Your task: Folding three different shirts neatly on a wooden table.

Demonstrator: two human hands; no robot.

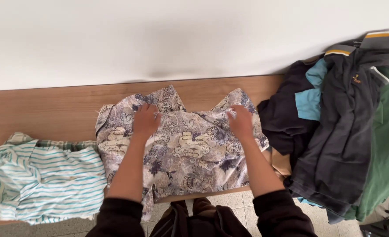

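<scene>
Pressing down with both palms, the person works a patterned garment (185, 145) spread across the middle of the wooden table (49, 105), its near edge hanging just over the table's front. The cloth is thin and rumpled, beige and grey with dark purple floral and paisley shapes, its upper corners poking up like collar points. The left hand (145, 120) lies flat and open on the upper left of the fabric, fingers loosely spread; the right hand (240, 122) rests on the upper right, fingers bent down into the cloth, though whether it pinches a fold cannot be told. To the left sits a crumpled white-and-teal striped shirt (45, 177), just beside the garment. On the right, a heap of dark clothes (335, 131), charcoal, blue and green, crowds against the garment's edge.
</scene>
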